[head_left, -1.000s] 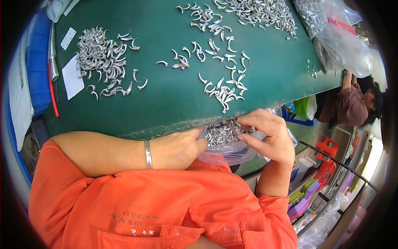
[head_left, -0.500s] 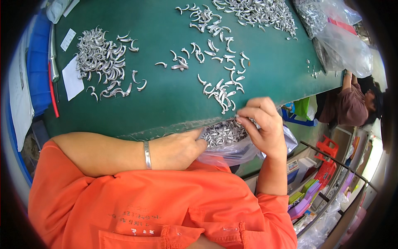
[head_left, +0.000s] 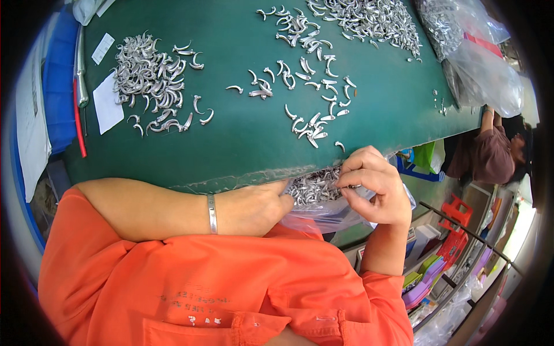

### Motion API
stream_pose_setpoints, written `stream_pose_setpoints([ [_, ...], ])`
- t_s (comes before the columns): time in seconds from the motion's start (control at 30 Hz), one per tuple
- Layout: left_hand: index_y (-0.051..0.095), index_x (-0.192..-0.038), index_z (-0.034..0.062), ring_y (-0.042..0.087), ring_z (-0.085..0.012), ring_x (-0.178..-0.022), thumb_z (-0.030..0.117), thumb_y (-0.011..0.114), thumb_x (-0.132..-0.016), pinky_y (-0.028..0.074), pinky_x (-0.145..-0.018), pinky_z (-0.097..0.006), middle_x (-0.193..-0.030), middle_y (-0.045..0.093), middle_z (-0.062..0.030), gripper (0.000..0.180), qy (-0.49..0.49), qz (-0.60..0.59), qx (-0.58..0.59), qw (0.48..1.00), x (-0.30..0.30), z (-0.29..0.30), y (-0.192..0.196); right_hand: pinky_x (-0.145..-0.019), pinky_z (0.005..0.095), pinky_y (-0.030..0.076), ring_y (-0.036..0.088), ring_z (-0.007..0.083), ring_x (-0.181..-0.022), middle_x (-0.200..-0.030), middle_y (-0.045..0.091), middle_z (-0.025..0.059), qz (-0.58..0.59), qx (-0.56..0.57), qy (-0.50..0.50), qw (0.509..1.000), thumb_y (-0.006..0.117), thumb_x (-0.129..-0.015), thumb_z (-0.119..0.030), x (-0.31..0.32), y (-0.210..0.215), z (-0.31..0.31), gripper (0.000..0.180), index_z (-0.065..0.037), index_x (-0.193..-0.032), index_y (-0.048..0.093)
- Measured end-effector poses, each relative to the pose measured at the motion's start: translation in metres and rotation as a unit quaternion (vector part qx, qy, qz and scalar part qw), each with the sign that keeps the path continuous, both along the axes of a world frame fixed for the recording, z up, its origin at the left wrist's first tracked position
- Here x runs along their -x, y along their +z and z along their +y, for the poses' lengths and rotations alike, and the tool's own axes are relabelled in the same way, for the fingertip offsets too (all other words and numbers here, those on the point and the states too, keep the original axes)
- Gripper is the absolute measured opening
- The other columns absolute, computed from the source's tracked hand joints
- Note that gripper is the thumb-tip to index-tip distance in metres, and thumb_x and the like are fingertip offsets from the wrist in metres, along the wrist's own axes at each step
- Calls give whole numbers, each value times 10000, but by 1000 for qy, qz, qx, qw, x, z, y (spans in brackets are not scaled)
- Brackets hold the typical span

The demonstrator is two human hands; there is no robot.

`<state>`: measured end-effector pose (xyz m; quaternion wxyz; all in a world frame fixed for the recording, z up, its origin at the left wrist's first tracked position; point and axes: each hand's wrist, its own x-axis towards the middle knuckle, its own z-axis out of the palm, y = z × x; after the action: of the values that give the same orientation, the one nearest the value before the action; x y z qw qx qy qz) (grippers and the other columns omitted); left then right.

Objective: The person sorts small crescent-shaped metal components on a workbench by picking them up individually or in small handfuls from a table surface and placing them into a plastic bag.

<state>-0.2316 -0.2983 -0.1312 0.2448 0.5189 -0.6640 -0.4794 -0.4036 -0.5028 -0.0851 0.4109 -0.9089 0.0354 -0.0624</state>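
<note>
Below the table's front edge, a clear plastic bag [head_left: 306, 221] hangs with its mouth up, filled with small silver metal parts [head_left: 314, 187]. My left hand [head_left: 254, 209] grips the bag's left rim, its thumb bent and its other fingers partly hidden. Over the right side of the mouth, my right hand [head_left: 375, 187] is closed in a pinch, thumb against fingertips; whatever they hold is too small to make out. Just beyond it, one curved, claw-shaped silver part [head_left: 340, 146] lies alone on the green tabletop [head_left: 231, 138]. A loose group of similar parts [head_left: 311, 128] lies farther in.
Larger heaps of curved parts lie at the left [head_left: 147, 75] and far right [head_left: 375, 23]. Paper slips [head_left: 107, 106], a red rod [head_left: 79, 118] and a blue bin [head_left: 60, 81] line the left side. Filled plastic bags [head_left: 482, 69] sit at the right; a person [head_left: 487, 150] is beyond.
My right hand has come down from the table edge to the bag's mouth. The nearest group of parts is smaller, with one part now apart by the edge. My left hand keeps its hold.
</note>
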Motion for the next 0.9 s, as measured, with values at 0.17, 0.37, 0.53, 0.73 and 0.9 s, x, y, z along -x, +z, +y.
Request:
stream_pose_setpoints([
  [0.17,561,-906,-82,556,-475,-1091,57,610,-796,509,-888,-444,-1266,454,-354,184,1,-1,27,1000,1,0,-3,-839,407,446,565,321,-965,-1025,613,101,-49,138,-74,986,781,-649,-38,-29,-8,32,309,-49,-947,701],
  [0.37,562,-955,-75,567,-467,-1059,98,623,-797,509,-874,-448,-1252,463,-339,242,-3,-2,9,1000,0,0,0,-769,376,460,563,284,-868,-1004,614,94,-11,-41,84,996,770,-695,-49,-17,-6,7,327,-53,-1011,685],
  [0.53,556,-964,-72,575,-464,-1030,115,635,-796,516,-843,-465,-1185,483,-314,263,-24,-1,-15,1000,0,-4,4,-786,377,460,549,295,-878,-1002,598,105,-97,128,-56,985,764,-717,-47,-54,-12,25,276,-46,-977,670],
  [0.73,550,-964,-73,578,-466,-995,130,641,-796,514,-831,-470,-1125,491,-303,279,-4,3,14,1000,2,0,-5,-809,368,464,577,286,-875,-954,616,85,45,-44,74,995,721,-734,5,-13,3,0,195,-59,-916,691],
  [0.9,552,-947,-73,577,-476,-1013,143,637,-807,519,-827,-469,-1150,487,-323,272,-28,2,2,1000,-1,-3,0,-873,389,465,575,316,-981,-1068,619,129,-72,137,-161,975,721,-778,-25,-37,2,0,264,-21,-1039,689],
])
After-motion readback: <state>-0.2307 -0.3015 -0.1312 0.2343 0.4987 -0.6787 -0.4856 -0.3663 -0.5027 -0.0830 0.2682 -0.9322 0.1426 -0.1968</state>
